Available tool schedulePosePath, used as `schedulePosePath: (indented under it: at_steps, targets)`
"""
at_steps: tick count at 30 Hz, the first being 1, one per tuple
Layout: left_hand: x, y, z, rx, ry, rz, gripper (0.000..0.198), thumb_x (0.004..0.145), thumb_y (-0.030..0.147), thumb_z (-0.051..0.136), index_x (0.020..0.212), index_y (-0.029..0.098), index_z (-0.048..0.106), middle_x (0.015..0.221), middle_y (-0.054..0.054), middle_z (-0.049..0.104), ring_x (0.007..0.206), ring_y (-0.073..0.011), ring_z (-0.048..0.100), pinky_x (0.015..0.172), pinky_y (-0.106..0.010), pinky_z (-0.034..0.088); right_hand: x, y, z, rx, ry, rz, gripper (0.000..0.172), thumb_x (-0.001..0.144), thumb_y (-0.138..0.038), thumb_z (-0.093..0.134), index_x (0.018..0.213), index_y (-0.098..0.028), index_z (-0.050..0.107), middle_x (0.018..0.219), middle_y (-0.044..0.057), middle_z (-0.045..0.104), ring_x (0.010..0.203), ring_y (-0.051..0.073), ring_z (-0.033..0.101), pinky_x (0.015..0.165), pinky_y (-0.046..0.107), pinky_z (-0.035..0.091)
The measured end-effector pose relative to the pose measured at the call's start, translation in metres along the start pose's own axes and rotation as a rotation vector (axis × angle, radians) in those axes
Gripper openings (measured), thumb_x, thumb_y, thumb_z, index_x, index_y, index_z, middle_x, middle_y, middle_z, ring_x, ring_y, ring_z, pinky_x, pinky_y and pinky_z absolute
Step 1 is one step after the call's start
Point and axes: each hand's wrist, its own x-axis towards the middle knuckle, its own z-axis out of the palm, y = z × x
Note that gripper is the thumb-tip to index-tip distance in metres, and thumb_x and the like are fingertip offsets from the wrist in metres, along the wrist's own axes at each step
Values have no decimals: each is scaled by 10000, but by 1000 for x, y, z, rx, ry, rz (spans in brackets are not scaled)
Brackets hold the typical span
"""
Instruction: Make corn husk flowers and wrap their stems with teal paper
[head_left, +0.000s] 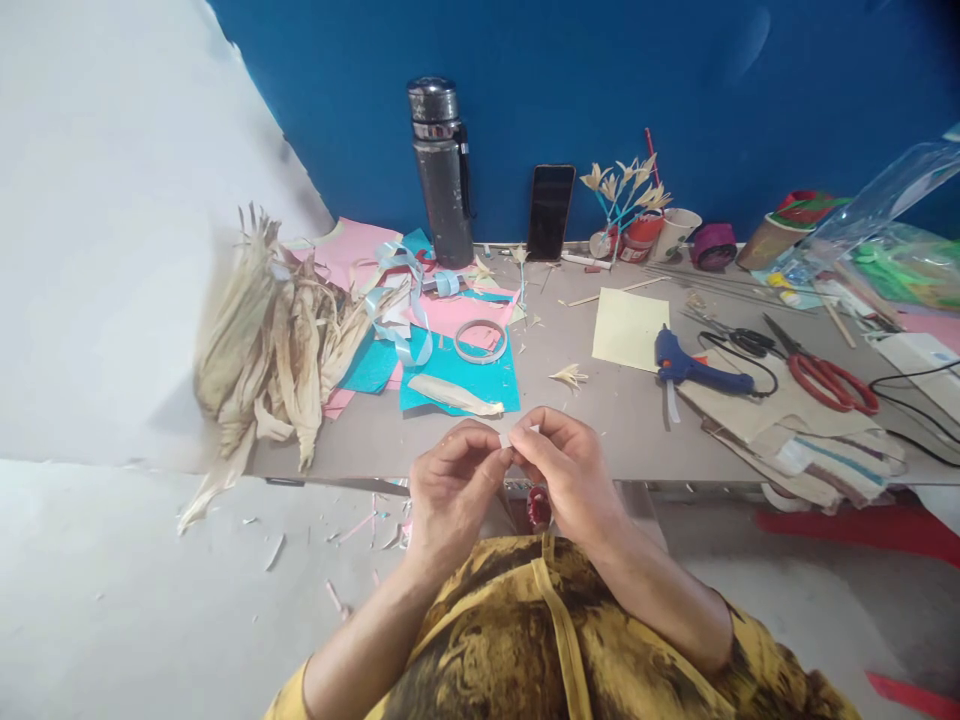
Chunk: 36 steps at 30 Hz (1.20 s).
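My left hand (459, 484) and my right hand (564, 470) meet at the table's front edge, thumbs and forefingers pinched together. Between them is a small pale strip (505, 440), perhaps corn husk; most of it is hidden by the fingers. Just beyond lies a flat piece of dried corn husk (455, 395) on blue paper (491, 370). A roll of tape (481, 341) rests on the same paper. A small husk flower (570, 376) lies a little past my right hand. Dried corn husks (259, 350) are heaped at the left.
Toward the back stand a thermos (441, 180), a propped phone (551, 212) and husk flowers on blue stems (622, 195). On the right lie a blue glue gun (701, 372), red-handled scissors (829, 380), a work glove (832, 460) and yellow paper (631, 328). Scraps litter the floor.
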Motion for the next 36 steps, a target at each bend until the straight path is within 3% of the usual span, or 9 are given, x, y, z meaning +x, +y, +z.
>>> schedulePosePath:
  at_steps: [17, 36]
  targets:
    - [-2, 0, 0, 103, 25, 39, 128, 824, 274, 731, 729, 193, 704, 729, -32, 670, 714, -174, 620, 693, -300, 500, -1, 6, -2, -1, 12, 8, 300, 773, -433, 754, 723, -191, 583, 533, -56, 545, 445, 62, 327, 439, 214, 237]
    - [-1, -4, -1, 183, 90, 59, 113, 811, 269, 709, 722, 202, 688, 715, -21, 663, 695, -169, 608, 667, -285, 486, -3, 0, 5, -96, 62, -53, 316, 785, -475, 731, 716, -210, 574, 566, -35, 593, 474, 94, 438, 460, 233, 335]
